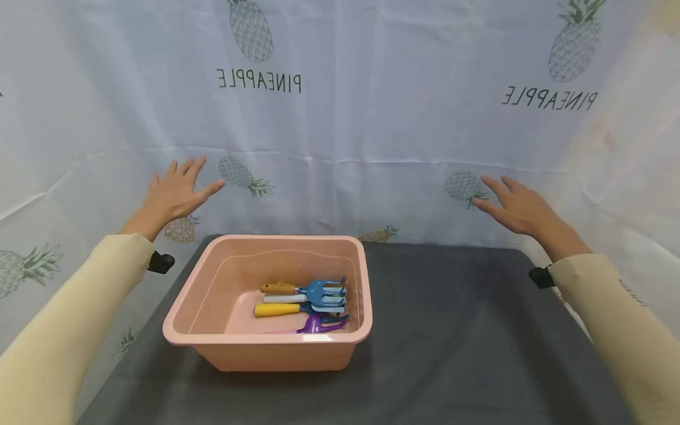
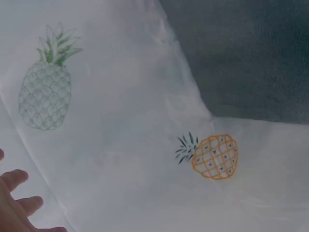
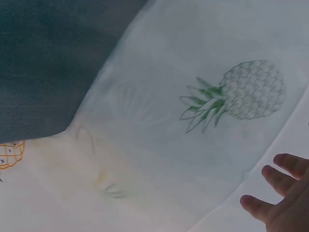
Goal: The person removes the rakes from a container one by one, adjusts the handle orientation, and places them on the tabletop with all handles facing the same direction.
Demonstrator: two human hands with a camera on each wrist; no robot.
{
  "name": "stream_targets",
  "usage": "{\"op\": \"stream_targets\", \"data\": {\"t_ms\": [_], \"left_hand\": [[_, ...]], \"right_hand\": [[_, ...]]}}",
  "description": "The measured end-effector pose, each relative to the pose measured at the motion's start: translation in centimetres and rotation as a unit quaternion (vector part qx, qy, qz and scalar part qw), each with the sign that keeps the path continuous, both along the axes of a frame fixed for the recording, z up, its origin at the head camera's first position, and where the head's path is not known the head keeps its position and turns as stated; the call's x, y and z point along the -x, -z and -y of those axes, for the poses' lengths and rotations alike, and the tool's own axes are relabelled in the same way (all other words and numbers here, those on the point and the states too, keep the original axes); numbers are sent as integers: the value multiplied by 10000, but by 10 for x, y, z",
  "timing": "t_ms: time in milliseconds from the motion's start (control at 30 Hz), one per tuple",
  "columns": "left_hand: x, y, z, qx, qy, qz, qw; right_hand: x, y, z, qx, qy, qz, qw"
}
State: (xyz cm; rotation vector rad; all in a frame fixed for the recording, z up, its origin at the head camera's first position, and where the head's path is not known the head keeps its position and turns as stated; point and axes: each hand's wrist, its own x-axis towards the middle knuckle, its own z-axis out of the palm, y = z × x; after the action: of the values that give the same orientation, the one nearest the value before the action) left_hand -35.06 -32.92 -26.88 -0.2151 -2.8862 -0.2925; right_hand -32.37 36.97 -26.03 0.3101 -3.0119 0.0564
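Observation:
My left hand (image 1: 172, 192) is raised in the air beyond the back left of the table, fingers spread, holding nothing. On the other side my right hand (image 1: 517, 206) is also up, past the back right corner, its fingers apart and nothing in them. A pink plastic basin (image 1: 271, 356) stands on the left half of the table, nearer the left hand. Inside lie small garden tools: a blue hand fork (image 1: 321, 293) with a brown handle, a yellow-handled tool (image 1: 277, 310), a white handle (image 1: 285, 298) and a purple tool (image 1: 314, 324). They overlap, so some heads are partly hidden.
A dark grey cloth covers the table (image 1: 451, 330). Behind and at both sides hangs a white curtain (image 1: 340, 118) printed with pineapples. Small black wrist mounts (image 1: 161, 262) sit at both cuffs.

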Motion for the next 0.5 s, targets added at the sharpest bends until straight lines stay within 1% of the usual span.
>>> {"op": "stream_targets", "data": {"t_ms": [133, 233, 367, 500], "left_hand": [[-11, -1, -1, -295, 83, -84, 9995], [-22, 0, -2, -661, 144, -115, 9976], [-39, 4, -4, -1278, 162, -233, 9914], [-55, 12, -7, -1733, 271, -424, 9836]], "right_hand": [[-7, -7, 20, -211, -280, -97, 9993], [-14, -12, 41, -287, -556, -146, 9979], [-26, -19, 74, -336, -939, -301, 9946], [-36, -23, 105, -502, -1274, -421, 9897]]}}
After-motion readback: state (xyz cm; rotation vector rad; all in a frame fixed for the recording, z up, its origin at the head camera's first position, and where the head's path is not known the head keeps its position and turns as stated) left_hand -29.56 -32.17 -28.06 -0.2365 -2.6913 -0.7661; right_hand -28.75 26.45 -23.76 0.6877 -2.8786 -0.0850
